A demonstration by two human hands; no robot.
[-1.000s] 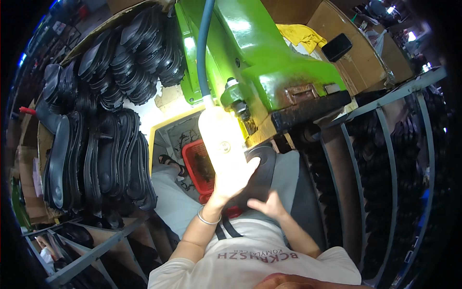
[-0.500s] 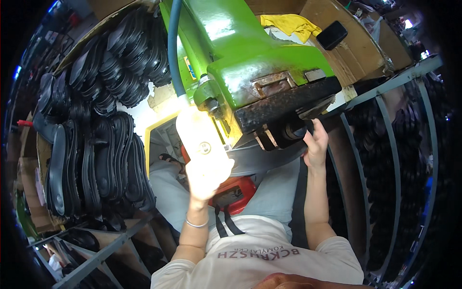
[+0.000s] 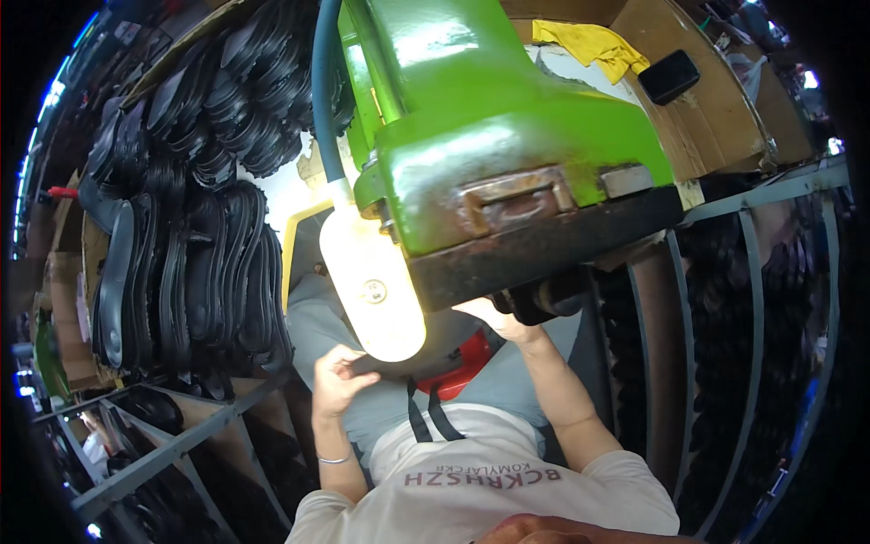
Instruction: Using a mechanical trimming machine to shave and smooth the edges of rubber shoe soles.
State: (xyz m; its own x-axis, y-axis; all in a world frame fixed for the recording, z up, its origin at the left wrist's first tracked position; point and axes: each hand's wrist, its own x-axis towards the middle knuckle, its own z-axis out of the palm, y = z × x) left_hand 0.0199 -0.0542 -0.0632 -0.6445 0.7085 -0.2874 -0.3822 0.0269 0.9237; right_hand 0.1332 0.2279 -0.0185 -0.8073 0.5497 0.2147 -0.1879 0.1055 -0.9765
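Versus half a second ago: left hand (image 3: 340,383) dropped off the lamp (image 3: 373,288) to its lower left, thumb apart from half-curled fingers; right hand (image 3: 509,325) moved from the green machine (image 3: 507,150)'s right side to under its front edge, fingertips hidden. Dark flat piece (image 3: 444,337) between hands, partly hidden; can't tell either grip.

A crumpled yellow cloth (image 3: 594,47) lies beside a black rectangular object (image 3: 669,78) at a cardboard box (image 3: 716,127).
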